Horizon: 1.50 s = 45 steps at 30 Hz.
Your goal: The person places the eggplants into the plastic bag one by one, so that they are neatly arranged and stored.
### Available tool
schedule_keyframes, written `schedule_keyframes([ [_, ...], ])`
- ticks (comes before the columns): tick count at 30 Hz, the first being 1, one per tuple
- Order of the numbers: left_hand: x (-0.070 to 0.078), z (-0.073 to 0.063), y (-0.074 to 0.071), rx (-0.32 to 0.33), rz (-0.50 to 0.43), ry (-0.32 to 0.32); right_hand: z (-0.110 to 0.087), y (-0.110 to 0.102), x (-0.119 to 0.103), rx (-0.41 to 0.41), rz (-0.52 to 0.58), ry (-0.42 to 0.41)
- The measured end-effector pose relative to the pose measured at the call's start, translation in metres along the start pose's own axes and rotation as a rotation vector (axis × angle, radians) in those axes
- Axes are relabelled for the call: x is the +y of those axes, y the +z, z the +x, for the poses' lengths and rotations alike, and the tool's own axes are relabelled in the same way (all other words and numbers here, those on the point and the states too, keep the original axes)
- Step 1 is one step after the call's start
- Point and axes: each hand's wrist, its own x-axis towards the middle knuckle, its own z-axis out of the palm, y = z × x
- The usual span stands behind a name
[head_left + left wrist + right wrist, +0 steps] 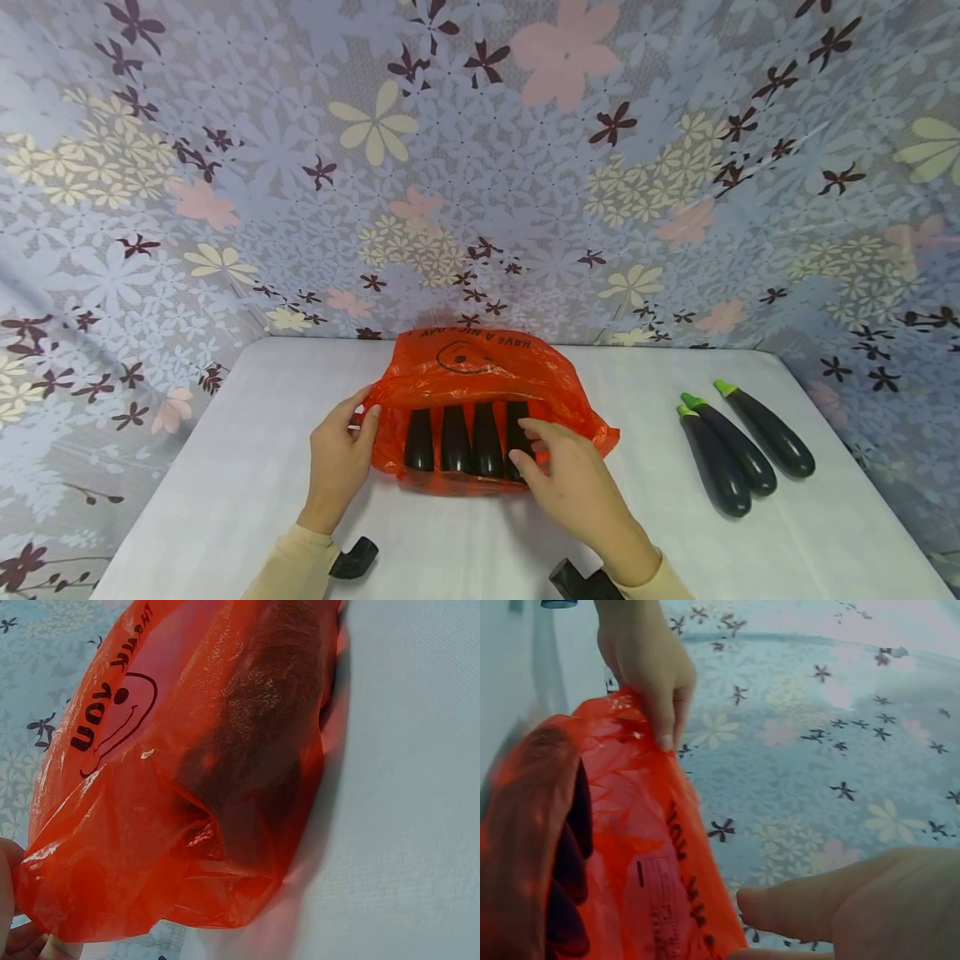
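My left hand (343, 450) pinches the left edge of a red plastic bag (480, 367), which lies with its mouth facing me. Inside the bag, several dark eggplants (457, 440) lie side by side, rounded ends toward me. My right hand (573, 475) is at the right side of the mouth, over the rightmost eggplant (517, 417), thumb and fingers apart. In the right wrist view, the right thumb (795, 904) stands clear of the bag's printed side. In the left wrist view, dark eggplant shapes show through the thin plastic (262, 697).
Three more eggplants (712, 467) with green caps lie on the white table (225, 483) at the right. Behind the bag rises a flower-patterned wall covering (480, 208). Black devices (356, 558) are worn at both wrists.
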Motion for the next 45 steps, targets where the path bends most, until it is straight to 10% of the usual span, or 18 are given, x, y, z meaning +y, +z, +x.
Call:
schedule_keyframes([
  [12, 0.001, 0.0, 0.0, -0.011, -0.021, -0.009, -0.01, -0.039, 0.021, -0.027, 0.103, 0.137],
  [45, -0.001, 0.0, -0.003, 0.005, 0.006, -0.001, -0.041, -0.091, 0.11, 0.122, -0.097, 0.217],
])
